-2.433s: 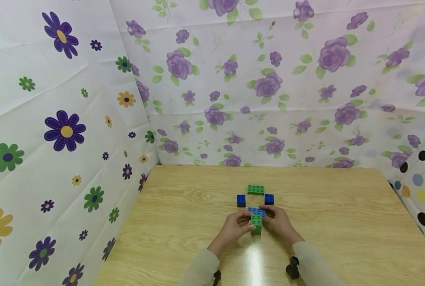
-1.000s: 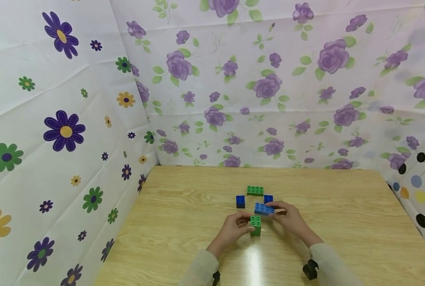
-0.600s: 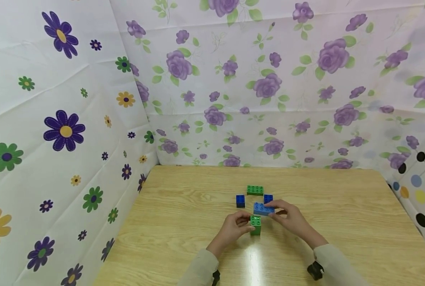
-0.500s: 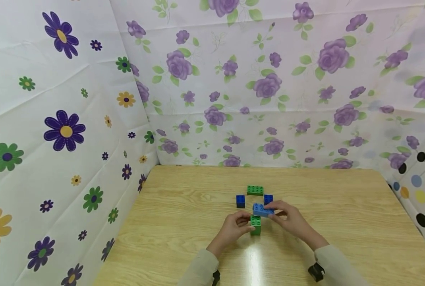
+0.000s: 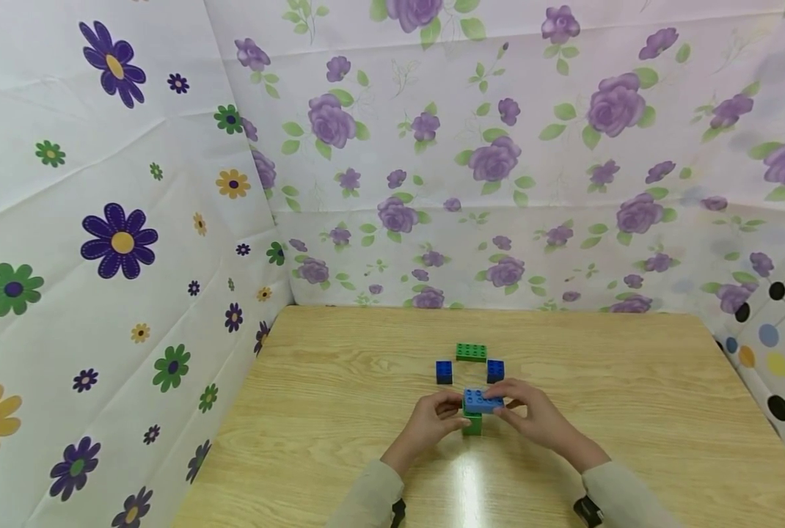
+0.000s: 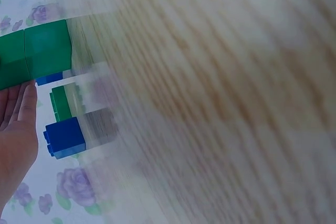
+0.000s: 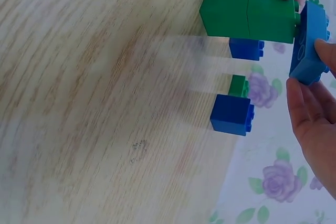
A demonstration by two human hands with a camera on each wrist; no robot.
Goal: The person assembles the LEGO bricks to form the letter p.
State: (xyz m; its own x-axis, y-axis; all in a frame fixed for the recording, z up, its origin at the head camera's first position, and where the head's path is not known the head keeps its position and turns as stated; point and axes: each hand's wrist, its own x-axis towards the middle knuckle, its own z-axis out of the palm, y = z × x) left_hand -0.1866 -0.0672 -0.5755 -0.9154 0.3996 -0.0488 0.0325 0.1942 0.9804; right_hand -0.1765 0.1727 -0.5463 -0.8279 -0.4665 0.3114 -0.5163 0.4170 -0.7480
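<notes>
Light-blue brick [image 5: 477,402] over green stack [image 5: 472,425], prob. not seated yet; R hand [image 5: 536,419] pinches its R end, L hand [image 5: 430,423] grips stack. Likely light, stiff plastic, bit slick, not fragile; hold long sides, clear of underside.

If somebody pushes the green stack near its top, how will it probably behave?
The green stack would probably tip rather easily, since it stands taller than it is wide. It should likely feel stiff, moving as one piece, because its two halves meet closely. Its flat faces and square edges suggest it would not roll.
</notes>
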